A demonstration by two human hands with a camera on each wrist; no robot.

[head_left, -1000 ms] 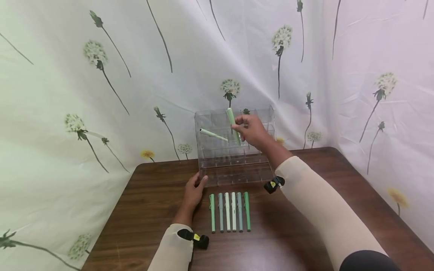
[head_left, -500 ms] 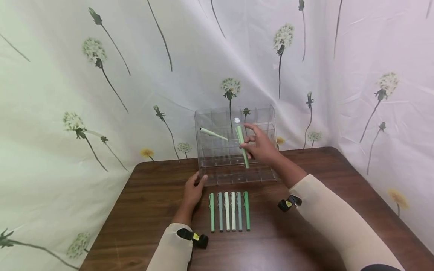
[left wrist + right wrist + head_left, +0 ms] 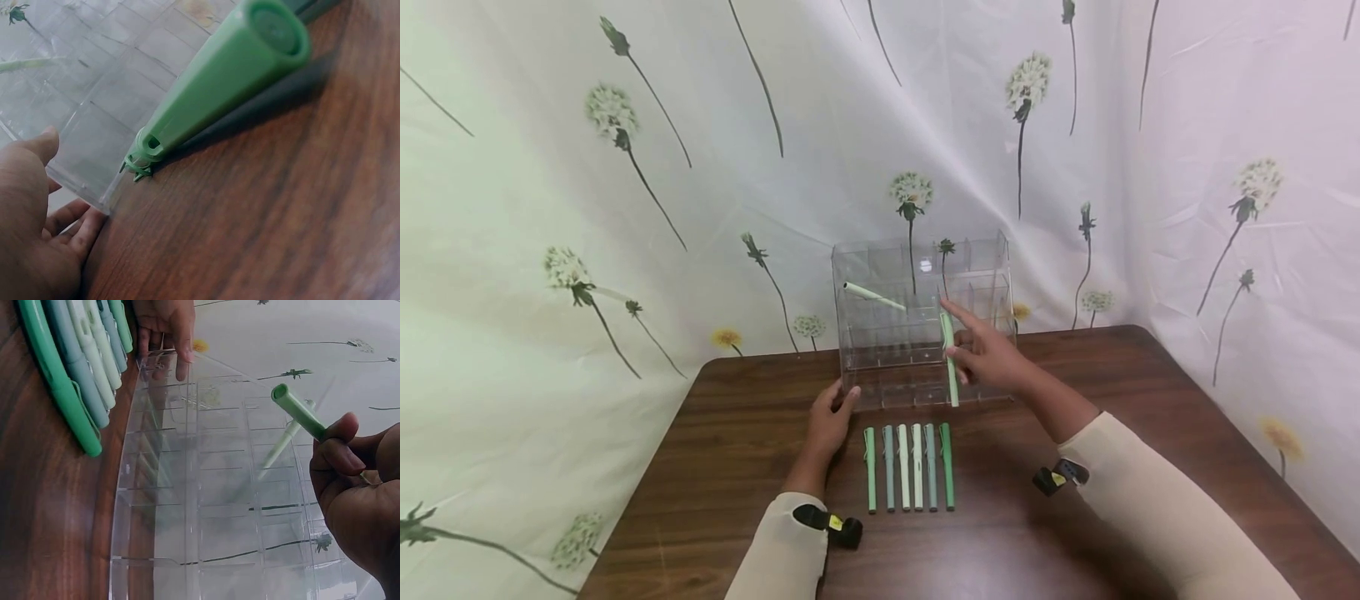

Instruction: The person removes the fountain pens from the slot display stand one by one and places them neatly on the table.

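My right hand (image 3: 988,354) pinches a light green pen (image 3: 951,362) between thumb and fingers, its index finger stretched out, in front of a clear tiered organizer (image 3: 880,383). In the right wrist view the end of this pen (image 3: 297,412) sticks out past the thumb. Another pale green pen (image 3: 872,296) lies slanted in an upper tier at the organizer's left. My left hand (image 3: 829,425) holds the organizer's lower left corner, thumb at the side panel and fingers around the edge, as the left wrist view also shows.
Several capped pens in green, blue-grey and white stand in a row on the wooden table (image 3: 737,467), among them a dark green pen (image 3: 947,467) at the right end and a green pen (image 3: 212,81) at the left. A flower-printed curtain (image 3: 700,208) hangs behind.
My right hand has drawn the light green pen down and to the right, away from the upper tiers, and its index finger has straightened. My left hand stays at the corner.
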